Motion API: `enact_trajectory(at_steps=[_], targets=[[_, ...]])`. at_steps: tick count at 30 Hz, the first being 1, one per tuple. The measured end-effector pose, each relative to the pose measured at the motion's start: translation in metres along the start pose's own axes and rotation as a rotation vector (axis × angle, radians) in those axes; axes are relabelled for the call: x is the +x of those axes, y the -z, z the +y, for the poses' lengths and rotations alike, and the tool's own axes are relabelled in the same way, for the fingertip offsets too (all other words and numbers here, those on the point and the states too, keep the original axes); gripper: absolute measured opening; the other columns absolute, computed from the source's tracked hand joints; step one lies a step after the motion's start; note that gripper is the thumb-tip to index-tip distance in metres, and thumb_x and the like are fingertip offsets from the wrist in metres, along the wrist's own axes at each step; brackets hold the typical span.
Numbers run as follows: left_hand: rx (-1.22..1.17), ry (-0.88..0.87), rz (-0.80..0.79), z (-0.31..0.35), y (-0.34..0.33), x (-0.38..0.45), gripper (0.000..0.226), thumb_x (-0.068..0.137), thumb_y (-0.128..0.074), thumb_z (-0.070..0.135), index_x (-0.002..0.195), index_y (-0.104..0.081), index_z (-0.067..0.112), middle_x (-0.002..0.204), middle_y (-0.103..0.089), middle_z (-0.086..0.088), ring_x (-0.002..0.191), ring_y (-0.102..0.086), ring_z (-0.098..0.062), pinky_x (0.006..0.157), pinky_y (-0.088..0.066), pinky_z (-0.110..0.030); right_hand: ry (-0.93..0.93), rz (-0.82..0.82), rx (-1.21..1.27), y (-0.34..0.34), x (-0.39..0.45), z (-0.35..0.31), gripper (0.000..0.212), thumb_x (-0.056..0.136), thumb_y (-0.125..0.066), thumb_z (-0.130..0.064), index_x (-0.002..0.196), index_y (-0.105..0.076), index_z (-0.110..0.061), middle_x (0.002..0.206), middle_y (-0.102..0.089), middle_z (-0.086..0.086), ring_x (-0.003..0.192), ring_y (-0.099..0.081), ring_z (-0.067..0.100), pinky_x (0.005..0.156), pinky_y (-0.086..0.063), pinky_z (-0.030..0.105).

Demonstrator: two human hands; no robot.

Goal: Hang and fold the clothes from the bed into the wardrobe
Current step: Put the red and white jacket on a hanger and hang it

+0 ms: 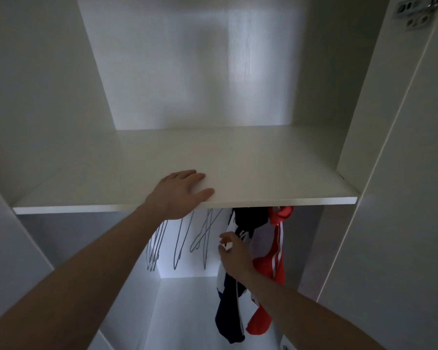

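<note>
I look into a white wardrobe. My left hand rests flat, fingers straight, on the front edge of the white shelf. Below the shelf my right hand pinches the white part of a navy and white garment that hangs from the rail. A red garment with white stripes hangs right beside it. The rail itself is hidden by the shelf.
Several bare wire hangers hang to the left of the clothes. The wardrobe's side panels stand close at left and right, and a door hinge shows at the top right. The lower compartment floor is lit.
</note>
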State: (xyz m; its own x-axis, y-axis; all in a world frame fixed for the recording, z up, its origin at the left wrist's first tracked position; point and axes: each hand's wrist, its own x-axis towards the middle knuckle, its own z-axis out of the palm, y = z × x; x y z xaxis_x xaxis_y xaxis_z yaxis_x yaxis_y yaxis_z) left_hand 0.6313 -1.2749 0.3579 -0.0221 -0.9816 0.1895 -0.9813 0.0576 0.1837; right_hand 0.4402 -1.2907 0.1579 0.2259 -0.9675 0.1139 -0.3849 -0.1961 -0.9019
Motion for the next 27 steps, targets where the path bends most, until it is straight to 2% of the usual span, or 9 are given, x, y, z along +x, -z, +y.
enact_trajectory(at_steps=[2,5,8,11,14,17,19,25,27], targets=[[-0.007,0.003,0.002,0.0,0.0,0.0,0.09,0.079,-0.02,0.09,0.153,-0.034,0.042,0.163,-0.031,0.012,0.149,-0.029,-0.018,0.122,-0.02,-0.043,-0.095,-0.025,0.027,-0.011,0.015,-0.009,0.023,0.1,-0.056,-0.01,0.122,-0.062,-0.017,0.11,-0.062,-0.008,0.092,-0.062,0.012,0.078,-0.049,0.013],[-0.022,0.007,0.008,0.0,0.0,0.0,0.09,0.078,-0.021,0.089,0.153,-0.035,0.041,0.163,-0.031,0.012,0.149,-0.029,-0.018,0.123,-0.02,-0.043,-0.262,-0.133,0.032,-0.016,0.037,-0.014,0.032,0.102,-0.048,-0.009,0.132,-0.056,-0.013,0.122,-0.06,0.004,0.108,-0.061,0.023,0.092,-0.052,0.029],[-0.024,0.002,0.011,0.001,0.0,0.0,0.087,0.08,-0.022,0.088,0.153,-0.035,0.041,0.163,-0.031,0.012,0.149,-0.029,-0.018,0.123,-0.02,-0.044,-0.339,-0.253,0.043,-0.017,0.053,-0.012,0.039,0.103,-0.043,-0.005,0.141,-0.052,-0.011,0.133,-0.059,0.017,0.102,-0.056,0.024,0.089,-0.051,0.031],[-0.023,0.002,0.011,0.001,0.002,0.0,0.085,0.081,-0.022,0.087,0.152,-0.035,0.042,0.162,-0.031,0.013,0.148,-0.029,-0.017,0.122,-0.02,-0.044,-0.317,-0.361,-0.026,-0.022,0.065,-0.01,0.04,0.105,-0.043,-0.005,0.145,-0.05,-0.009,0.134,-0.057,0.018,0.106,-0.055,0.025,0.082,-0.05,0.027],[-0.026,0.002,0.02,0.001,0.002,0.0,0.084,0.081,-0.024,0.087,0.151,-0.035,0.043,0.162,-0.032,0.013,0.147,-0.03,-0.018,0.12,-0.02,-0.045,-0.25,-0.365,-0.134,-0.029,0.073,-0.013,0.034,0.105,-0.044,-0.013,0.133,-0.063,-0.014,0.133,-0.061,0.015,0.111,-0.066,0.032,0.091,-0.054,0.033],[-0.04,0.002,0.026,0.0,0.002,-0.001,0.084,0.081,-0.024,0.087,0.151,-0.036,0.043,0.161,-0.033,0.014,0.147,-0.03,-0.017,0.121,-0.021,-0.044,-0.179,-0.32,-0.209,-0.035,0.08,-0.014,0.025,0.102,-0.056,-0.014,0.12,-0.074,-0.012,0.13,-0.066,0.01,0.113,-0.067,0.031,0.101,-0.054,0.038],[-0.042,0.003,0.031,0.0,0.002,0.0,0.083,0.081,-0.025,0.087,0.151,-0.037,0.044,0.161,-0.033,0.014,0.147,-0.03,-0.017,0.121,-0.021,-0.044,-0.208,-0.283,-0.206,-0.04,0.084,-0.015,0.024,0.1,-0.063,-0.021,0.119,-0.072,-0.01,0.126,-0.069,0.011,0.111,-0.068,0.03,0.1,-0.054,0.04],[-0.04,0.016,0.037,0.001,0.0,0.0,0.081,0.082,-0.028,0.086,0.15,-0.037,0.044,0.161,-0.034,0.015,0.147,-0.031,-0.016,0.119,-0.021,-0.042,-0.406,-0.229,-0.16,-0.056,0.089,-0.021,0.043,0.094,-0.068,-0.047,0.113,-0.058,-0.009,0.115,-0.064,0.009,0.107,-0.067,0.03,0.094,-0.057,0.044],[-0.036,0.014,0.042,0.002,0.001,0.0,0.08,0.083,-0.028,0.085,0.15,-0.038,0.044,0.16,-0.034,0.015,0.146,-0.032,-0.016,0.119,-0.022,-0.043,-0.413,-0.242,-0.159,-0.061,0.092,-0.02,0.038,0.094,-0.067,-0.048,0.1,-0.061,-0.011,0.105,-0.066,0.01,0.102,-0.069,0.031,0.091,-0.059,0.043]])
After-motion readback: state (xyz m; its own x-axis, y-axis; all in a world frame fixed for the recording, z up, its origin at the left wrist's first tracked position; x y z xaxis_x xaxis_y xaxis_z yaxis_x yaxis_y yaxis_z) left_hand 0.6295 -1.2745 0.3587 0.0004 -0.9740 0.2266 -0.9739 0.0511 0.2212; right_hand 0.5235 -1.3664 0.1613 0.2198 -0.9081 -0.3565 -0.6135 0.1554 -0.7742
